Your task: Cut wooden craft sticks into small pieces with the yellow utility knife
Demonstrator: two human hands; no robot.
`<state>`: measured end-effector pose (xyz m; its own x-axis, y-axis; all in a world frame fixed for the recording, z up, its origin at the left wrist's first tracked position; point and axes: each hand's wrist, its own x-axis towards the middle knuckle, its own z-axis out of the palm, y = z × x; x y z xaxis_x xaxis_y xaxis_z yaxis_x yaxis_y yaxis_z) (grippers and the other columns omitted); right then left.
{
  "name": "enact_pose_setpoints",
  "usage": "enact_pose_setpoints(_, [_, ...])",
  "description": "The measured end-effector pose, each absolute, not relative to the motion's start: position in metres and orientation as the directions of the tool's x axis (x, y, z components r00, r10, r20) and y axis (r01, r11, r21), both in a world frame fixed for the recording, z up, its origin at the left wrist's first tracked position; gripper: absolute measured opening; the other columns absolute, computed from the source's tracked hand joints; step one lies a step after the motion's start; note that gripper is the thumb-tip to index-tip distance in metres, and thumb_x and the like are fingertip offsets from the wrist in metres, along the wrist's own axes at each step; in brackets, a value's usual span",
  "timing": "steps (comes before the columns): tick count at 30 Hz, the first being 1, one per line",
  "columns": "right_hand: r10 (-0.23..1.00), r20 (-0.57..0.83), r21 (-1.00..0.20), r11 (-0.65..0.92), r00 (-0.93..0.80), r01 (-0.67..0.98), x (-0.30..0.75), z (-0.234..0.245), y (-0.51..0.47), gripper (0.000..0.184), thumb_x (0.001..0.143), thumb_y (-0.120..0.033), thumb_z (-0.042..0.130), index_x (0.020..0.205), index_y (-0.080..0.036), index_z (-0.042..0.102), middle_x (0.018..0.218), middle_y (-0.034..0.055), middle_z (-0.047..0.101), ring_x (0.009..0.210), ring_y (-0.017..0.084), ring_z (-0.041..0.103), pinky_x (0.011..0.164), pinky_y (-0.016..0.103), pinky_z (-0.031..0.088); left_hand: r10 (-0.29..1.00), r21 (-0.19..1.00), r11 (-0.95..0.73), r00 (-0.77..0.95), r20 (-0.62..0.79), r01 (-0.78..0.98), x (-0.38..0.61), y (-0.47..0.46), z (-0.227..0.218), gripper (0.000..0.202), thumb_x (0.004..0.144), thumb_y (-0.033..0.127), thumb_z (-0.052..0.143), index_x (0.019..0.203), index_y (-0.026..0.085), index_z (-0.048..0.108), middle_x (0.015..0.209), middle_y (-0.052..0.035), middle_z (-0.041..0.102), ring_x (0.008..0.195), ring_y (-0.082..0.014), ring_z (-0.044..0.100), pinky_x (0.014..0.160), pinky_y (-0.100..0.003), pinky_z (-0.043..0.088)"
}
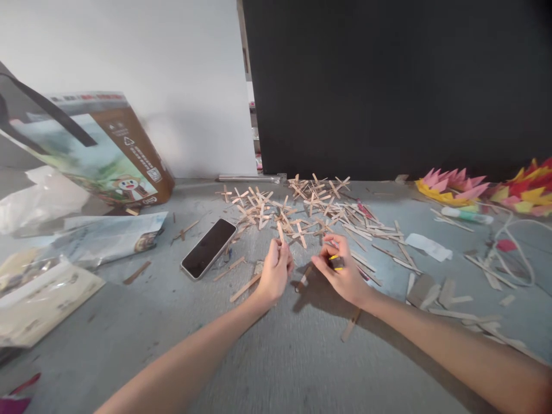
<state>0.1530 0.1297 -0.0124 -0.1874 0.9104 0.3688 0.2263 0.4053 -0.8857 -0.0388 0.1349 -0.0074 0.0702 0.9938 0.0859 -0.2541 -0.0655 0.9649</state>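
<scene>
Near the middle of the table, my left hand (276,267) pinches a thin wooden craft stick (280,231) that points up and away. To its right, my right hand (340,270) is closed around a small black-and-yellow tool (336,263), most of it hidden by the fingers and palm. The two hands are apart, just above the tabletop. Beyond them spreads a pile of craft sticks (318,198), several joined into crosses and star shapes. A short loose stick (305,277) lies on the table between the hands.
A black phone (209,248) lies left of my left hand. Further left are a printed carrier bag (125,155) and plastic packets (116,233). Stick scraps (431,293), a glue tube (467,215), a white cord (495,247) and pointed paper decorations (452,187) are at right. Panels (388,86) stand behind.
</scene>
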Motion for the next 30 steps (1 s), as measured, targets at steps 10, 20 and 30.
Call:
enact_pose_setpoints(10, [0.895,0.418,-0.827,0.446,-0.155,0.342,0.157,-0.013,0.129,0.033,0.106,-0.037,0.062,0.133,-0.029,0.046,0.081,-0.0041,0.052,0.07,0.018,0.055,0.071,0.033,0.047,0.992,0.985,-0.061,0.102,0.078,-0.16,-0.04,0.138,-0.009,0.044,0.102,0.065,0.052,0.105,0.021,0.057,0.061,0.0083,0.039,0.053,-0.0103,0.038,0.053,-0.022,0.033])
enact_pose_setpoints(20, [0.819,0.516,-0.678,0.57,-0.252,0.464,0.155,-0.004,0.122,0.033,0.109,-0.029,0.056,0.142,-0.028,0.058,0.123,0.0111,0.072,0.115,0.029,0.071,0.101,0.046,0.057,0.998,0.995,-0.023,0.063,0.029,-0.093,-0.042,0.136,-0.003,0.038,0.102,0.059,0.052,0.093,0.021,0.056,0.063,0.0056,0.047,0.053,-0.0102,0.043,0.051,-0.022,0.033])
enact_pose_setpoints(30, [0.772,0.539,-0.636,0.636,-0.338,0.438,0.155,-0.002,0.122,0.046,0.109,-0.025,0.053,0.155,-0.025,0.06,0.119,0.0085,0.081,0.096,0.021,0.078,0.089,0.035,0.063,0.988,0.968,-0.154,0.047,0.147,0.2,-0.045,0.134,-0.008,0.035,0.11,0.05,0.039,0.099,0.021,0.056,0.063,0.0061,0.047,0.057,-0.0121,0.044,0.059,-0.024,0.034])
